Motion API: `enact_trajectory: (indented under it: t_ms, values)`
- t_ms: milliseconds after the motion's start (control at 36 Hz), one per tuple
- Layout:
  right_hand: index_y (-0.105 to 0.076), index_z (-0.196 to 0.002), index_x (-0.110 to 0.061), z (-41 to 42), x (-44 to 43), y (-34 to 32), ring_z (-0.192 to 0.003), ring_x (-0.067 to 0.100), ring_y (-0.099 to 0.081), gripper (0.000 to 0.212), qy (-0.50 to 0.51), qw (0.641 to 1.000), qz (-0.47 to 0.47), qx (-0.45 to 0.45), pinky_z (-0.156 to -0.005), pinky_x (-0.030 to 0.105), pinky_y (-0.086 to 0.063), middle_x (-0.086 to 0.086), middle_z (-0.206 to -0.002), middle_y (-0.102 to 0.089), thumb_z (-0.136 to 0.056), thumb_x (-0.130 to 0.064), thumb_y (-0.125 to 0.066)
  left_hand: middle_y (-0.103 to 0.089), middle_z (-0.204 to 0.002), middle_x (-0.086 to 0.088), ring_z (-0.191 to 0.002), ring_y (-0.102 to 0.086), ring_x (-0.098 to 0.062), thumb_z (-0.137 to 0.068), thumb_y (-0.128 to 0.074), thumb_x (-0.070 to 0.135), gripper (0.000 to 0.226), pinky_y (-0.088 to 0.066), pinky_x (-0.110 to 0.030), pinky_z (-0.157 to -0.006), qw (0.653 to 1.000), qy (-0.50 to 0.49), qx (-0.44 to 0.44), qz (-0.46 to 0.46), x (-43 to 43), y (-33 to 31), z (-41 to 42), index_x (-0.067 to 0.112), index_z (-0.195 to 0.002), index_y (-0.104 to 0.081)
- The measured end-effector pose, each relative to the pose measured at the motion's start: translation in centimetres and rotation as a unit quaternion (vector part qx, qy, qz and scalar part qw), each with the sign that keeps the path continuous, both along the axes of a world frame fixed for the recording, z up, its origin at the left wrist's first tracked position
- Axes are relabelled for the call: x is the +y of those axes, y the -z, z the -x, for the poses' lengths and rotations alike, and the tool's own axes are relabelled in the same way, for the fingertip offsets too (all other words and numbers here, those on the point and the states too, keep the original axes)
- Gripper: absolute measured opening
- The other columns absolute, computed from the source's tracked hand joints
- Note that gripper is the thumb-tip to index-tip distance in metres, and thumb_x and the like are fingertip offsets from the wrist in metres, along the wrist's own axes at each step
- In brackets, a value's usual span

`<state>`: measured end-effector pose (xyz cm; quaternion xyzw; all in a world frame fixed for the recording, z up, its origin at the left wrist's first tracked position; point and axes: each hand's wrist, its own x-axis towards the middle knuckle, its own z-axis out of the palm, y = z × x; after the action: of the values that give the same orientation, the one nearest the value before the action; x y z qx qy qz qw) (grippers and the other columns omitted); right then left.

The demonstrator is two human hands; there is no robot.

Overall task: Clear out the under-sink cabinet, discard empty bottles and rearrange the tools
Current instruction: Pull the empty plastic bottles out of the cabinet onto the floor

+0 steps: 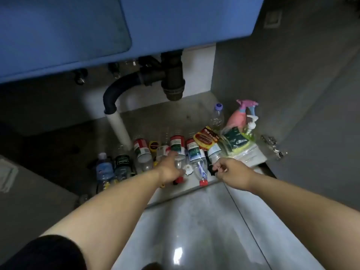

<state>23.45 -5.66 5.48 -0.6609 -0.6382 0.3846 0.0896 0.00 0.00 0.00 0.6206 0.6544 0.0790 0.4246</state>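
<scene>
left hand (169, 168): I'm gripping a red-label bottle (177, 146) lying on the cabinet floor (155, 117) | right hand (228, 169): I'm pinching some small black thing (212, 170) near the front edge, dunno what

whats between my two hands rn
Head view: a white fitting and a lying red-capped bottle sit between the left hand and the right hand, which pinches a black object.

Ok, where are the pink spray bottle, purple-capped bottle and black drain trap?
pink spray bottle (236, 119): head view, on its body.
purple-capped bottle (217, 117): head view, on its clear body.
black drain trap (173, 78): head view, on its upright barrel.
</scene>
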Motion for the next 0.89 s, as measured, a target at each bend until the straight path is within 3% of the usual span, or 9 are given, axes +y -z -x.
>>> enact_trajectory:
  t_ms: [56,111,222,333,444,583,722,889]
  values:
    - [-0.063,-0.109,-0.016,0.7,-0.6,0.2,-0.080,0.013,-0.055,0.018,0.024,1.000,-0.003,0.008,-0.060,0.013,-0.040,0.005,-0.098,-0.064,-0.091,-0.014,-0.063,-0.043,-0.154,-0.005,-0.133,-0.050,-0.027,-0.085,-0.078,0.026,0.089,-0.047,-0.043,-0.110,1.000,-0.017,-0.021,-0.016,0.1,0.0,0.2,0.028,-0.156,-0.024]
    - [-0.061,-0.113,-0.017,1.2,-1.4,0.7,-0.084,0.014,-0.055,0.023,0.035,0.999,-0.006,0.009,-0.062,0.015,-0.041,0.007,-0.103,-0.062,-0.091,-0.017,-0.066,-0.042,-0.155,-0.007,-0.134,-0.051,-0.027,-0.083,-0.080,0.025,0.096,-0.047,-0.045,-0.110,0.998,-0.044,-0.043,-0.023,0.6,0.2,0.1,0.028,-0.158,-0.020]
    - [-0.053,-0.130,-0.019,2.0,-2.4,2.8,-0.108,0.021,-0.055,0.049,0.068,0.997,-0.012,0.025,-0.091,0.030,-0.047,0.006,-0.122,-0.050,-0.087,-0.029,-0.074,-0.040,-0.156,-0.008,-0.139,-0.046,-0.028,-0.082,-0.081,0.027,0.096,-0.043,-0.045,-0.113,0.990,-0.106,-0.069,-0.059,0.8,1.2,-0.4,0.030,-0.158,-0.021]
    - [-0.041,-0.141,-0.019,2.4,-2.1,5.8,-0.112,0.026,-0.059,0.065,0.099,0.993,0.013,0.071,-0.100,0.042,-0.050,0.009,-0.136,-0.044,-0.086,-0.029,-0.074,-0.040,-0.155,-0.005,-0.137,-0.047,-0.030,-0.079,-0.081,0.037,0.095,-0.043,-0.045,-0.112,0.987,-0.119,-0.006,-0.108,0.9,2.5,-1.2,0.034,-0.155,-0.024]
    - [-0.039,-0.143,-0.016,2.4,0.4,8.6,-0.117,0.026,-0.055,0.078,0.135,0.989,-0.036,0.057,-0.101,0.036,-0.048,0.010,-0.135,-0.044,-0.079,-0.033,-0.081,-0.037,-0.157,-0.009,-0.141,-0.043,-0.033,-0.078,-0.080,0.046,0.101,-0.042,-0.049,-0.113,0.985,-0.119,0.061,-0.114,2.1,4.0,-1.6,0.033,-0.157,-0.017]
    - [-0.045,-0.135,-0.014,3.3,4.3,11.5,-0.108,0.026,-0.059,0.076,0.153,0.985,-0.083,0.004,-0.086,0.033,-0.050,0.007,-0.124,-0.051,-0.076,-0.049,-0.079,-0.041,-0.150,-0.011,-0.130,-0.052,-0.035,-0.075,-0.075,0.061,0.103,-0.050,-0.045,-0.100,0.974,-0.127,0.119,-0.143,3.1,6.2,-2.5,0.031,-0.154,-0.017]
    - [-0.051,-0.125,-0.011,4.8,6.2,11.9,-0.106,0.029,-0.063,0.065,0.155,0.987,-0.034,-0.019,-0.091,0.046,-0.056,0.010,-0.119,-0.058,-0.078,-0.048,-0.077,-0.045,-0.148,-0.012,-0.131,-0.050,-0.036,-0.077,-0.078,0.047,0.094,-0.047,-0.042,-0.099,0.970,-0.161,0.109,-0.148,3.4,6.0,-3.0,0.026,-0.152,-0.027]
    - [-0.064,-0.116,-0.010,6.0,6.9,10.8,-0.103,0.031,-0.065,0.045,0.174,0.984,0.002,-0.030,-0.090,0.042,-0.056,0.014,-0.115,-0.063,-0.082,-0.039,-0.071,-0.055,-0.139,-0.007,-0.123,-0.058,-0.030,-0.077,-0.079,0.044,0.078,-0.049,-0.037,-0.100,0.968,-0.214,0.040,-0.125,2.7,5.1,-2.9,0.025,-0.144,-0.043]
